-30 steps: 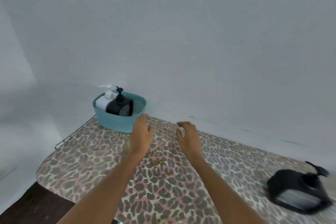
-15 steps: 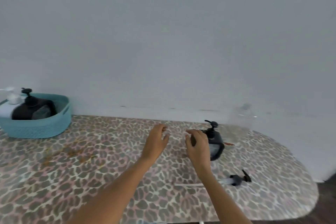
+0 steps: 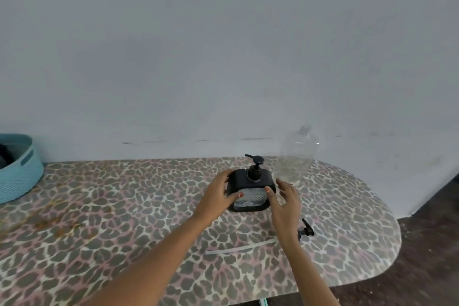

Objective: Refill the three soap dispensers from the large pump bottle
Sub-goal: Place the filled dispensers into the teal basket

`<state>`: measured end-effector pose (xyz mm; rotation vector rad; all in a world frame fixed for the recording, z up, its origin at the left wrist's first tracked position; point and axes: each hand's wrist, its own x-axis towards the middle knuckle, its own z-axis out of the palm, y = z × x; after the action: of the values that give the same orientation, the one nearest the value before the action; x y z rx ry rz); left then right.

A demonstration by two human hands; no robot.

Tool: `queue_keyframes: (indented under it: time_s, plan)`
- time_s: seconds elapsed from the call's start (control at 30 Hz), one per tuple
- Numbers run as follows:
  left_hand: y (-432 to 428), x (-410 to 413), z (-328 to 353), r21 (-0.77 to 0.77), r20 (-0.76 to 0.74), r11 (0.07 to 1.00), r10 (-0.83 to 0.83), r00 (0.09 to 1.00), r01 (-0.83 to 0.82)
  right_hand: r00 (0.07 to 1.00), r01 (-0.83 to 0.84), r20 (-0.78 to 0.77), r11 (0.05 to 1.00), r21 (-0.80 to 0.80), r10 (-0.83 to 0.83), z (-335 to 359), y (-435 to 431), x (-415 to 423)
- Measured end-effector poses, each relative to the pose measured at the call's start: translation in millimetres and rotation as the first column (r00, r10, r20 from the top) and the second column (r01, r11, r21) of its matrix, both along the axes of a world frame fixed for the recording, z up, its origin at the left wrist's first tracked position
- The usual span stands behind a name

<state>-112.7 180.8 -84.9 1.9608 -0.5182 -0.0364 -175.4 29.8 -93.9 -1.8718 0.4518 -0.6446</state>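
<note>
A black soap dispenser [image 3: 250, 181] with a pump top and a clear patterned front stands on the leopard-print table [image 3: 119, 211]. My left hand [image 3: 218, 194] grips its left side, fingers over the top corner and thumb on the front. At the dispenser's right side is my right hand [image 3: 283, 204], fingers spread and thumb tip touching the front. Just behind and to the right stands the large clear bottle [image 3: 295, 154], with no pump on it. A loose black pump head [image 3: 306, 230] with its white tube [image 3: 241, 248] lies on the table, partly hidden by my right wrist.
A teal basket [image 3: 17, 176] sits at the table's far left, cut off by the frame, with something dark inside. A white wall runs right behind the table. The table's rounded right end drops off to a dark floor [image 3: 427, 243].
My view swung right, from the basket to the dispenser and the bottle. Both hands moved forward onto the black dispenser; the left now grips it.
</note>
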Motion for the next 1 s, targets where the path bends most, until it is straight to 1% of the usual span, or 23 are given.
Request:
queue_keyframes:
  time_s: [0.1,0.17,0.3,0.5,0.63,0.77,0.87,1.0]
  plan:
    - [-2.7,-1.1,-1.8,-0.031,-0.004,0.999,0.016,1.0,-0.017,0.997,-0.042,-0.061,0.996,0.076,0.047,-12.1,-2.4,0.7]
    - [-4.0,-0.2,-4.1,-0.03,0.002,0.999,0.041,0.999,-0.041,0.997,-0.018,-0.071,0.996,0.087,0.024,-15.0,-2.3,1.6]
    - [-5.0,1.3,-2.7,0.007,0.011,0.996,0.088,0.996,-0.088,0.997,0.031,-0.071,0.998,0.063,-0.026,-13.0,-1.3,4.7]
    - [16.6,8.0,21.3,0.001,0.054,0.993,0.117,0.992,-0.117,0.998,-0.035,-0.056,0.999,-0.035,0.033,9.4,12.2,16.1]
    - [52.9,15.9,47.4,-0.025,0.094,0.986,0.168,0.981,-0.166,0.995,-0.101,-0.008,0.991,-0.086,0.101,35.1,39.8,36.6]
    - [101.5,22.7,71.4,-0.049,0.114,0.966,0.258,0.959,-0.254,0.979,-0.19,0.065,0.979,-0.077,0.195,60.9,85.8,58.7]
    - [143.8,27.6,87.6,-0.051,0.139,0.944,0.329,0.934,-0.325,0.958,-0.258,0.115,0.964,-0.063,0.264,75.4,127.8,77.9]
    - [206.4,34.3,104.6,-0.034,0.179,0.901,0.432,0.884,-0.433,0.917,-0.363,0.127,0.923,-0.125,0.377,91.7,188.4,106.1]
